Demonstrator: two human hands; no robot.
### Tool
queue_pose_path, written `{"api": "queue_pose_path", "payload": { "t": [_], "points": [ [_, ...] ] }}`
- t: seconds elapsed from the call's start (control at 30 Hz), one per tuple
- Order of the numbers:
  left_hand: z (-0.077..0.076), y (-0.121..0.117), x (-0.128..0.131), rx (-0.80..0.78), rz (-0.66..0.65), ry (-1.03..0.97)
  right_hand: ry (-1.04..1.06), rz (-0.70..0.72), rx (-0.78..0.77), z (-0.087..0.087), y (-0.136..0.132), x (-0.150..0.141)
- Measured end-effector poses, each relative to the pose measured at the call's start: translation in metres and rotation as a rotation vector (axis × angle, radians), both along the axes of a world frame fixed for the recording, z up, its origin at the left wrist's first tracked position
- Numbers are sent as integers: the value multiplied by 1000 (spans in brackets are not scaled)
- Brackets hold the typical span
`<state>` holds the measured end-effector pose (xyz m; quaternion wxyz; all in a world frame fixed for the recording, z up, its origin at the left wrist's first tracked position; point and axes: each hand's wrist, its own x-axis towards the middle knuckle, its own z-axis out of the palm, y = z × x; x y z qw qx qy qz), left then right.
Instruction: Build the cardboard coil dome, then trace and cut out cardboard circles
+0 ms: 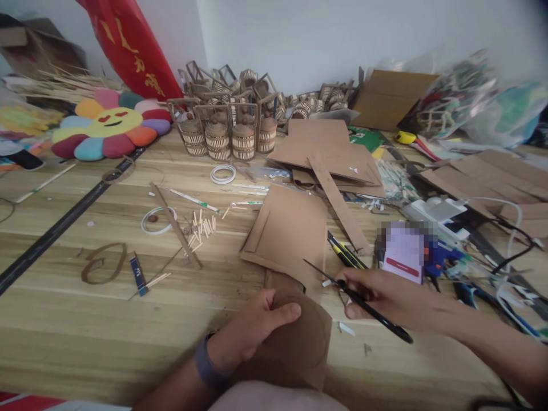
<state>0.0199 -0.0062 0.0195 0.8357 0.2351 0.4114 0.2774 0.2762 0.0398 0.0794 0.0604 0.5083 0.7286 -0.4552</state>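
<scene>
A piece of brown cardboard (299,342) is gripped in my left hand (252,322), with the thumb lying on top of it. A faint curved line shows on its surface. My right hand (381,294) holds black-handled scissors (372,314), their narrow blades pointing up and to the left, apart from the held cardboard. Just beyond both hands lies a larger cardboard sheet (291,228), and a yellow-and-black cutter (346,254) rests beside it.
Several small lidded baskets (244,140) stand at the back. Tape rolls (222,174), cut sticks (205,225), a cardboard strip (338,202) and a small blue box (137,274) lie on the wooden table (85,342). To the right are a phone (402,254) and a white power strip (436,214) with cables.
</scene>
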Motion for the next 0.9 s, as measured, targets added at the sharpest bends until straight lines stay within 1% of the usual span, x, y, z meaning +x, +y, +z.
{"api": "queue_pose_path", "payload": {
  "t": [0.07,0.13,0.2,0.27,0.4,0.47,0.57,0.63,0.7,0.77,0.83,0.9],
  "points": [
    [0,1,1,-3,72,22,-196,7,112,-6,-19,18],
    [-1,4,0,10,128,46,-333,-9,220,-14,-38,34],
    [-4,7,0,36,153,64,-440,-9,271,-23,-55,44],
    [-8,9,0,63,175,82,-514,-9,288,-31,-66,49],
    [-15,10,3,114,235,122,-563,-42,275,-39,-76,49],
    [-17,9,4,141,277,146,-625,-61,276,-37,-76,46],
    [-21,8,2,168,334,181,-687,-141,360,-27,-71,34],
    [-25,8,1,185,371,204,-576,-233,431,-21,-62,22],
    [-31,9,-1,215,394,229,-338,-314,455,-20,-49,7],
    [-38,9,-3,268,400,264,-85,-417,364,-26,-34,-6],
    [-45,10,-4,335,388,305,193,-589,192,-37,-20,-17],
    [-52,11,-7,405,370,346,322,-663,102,-49,-11,-23]
  ]
}}
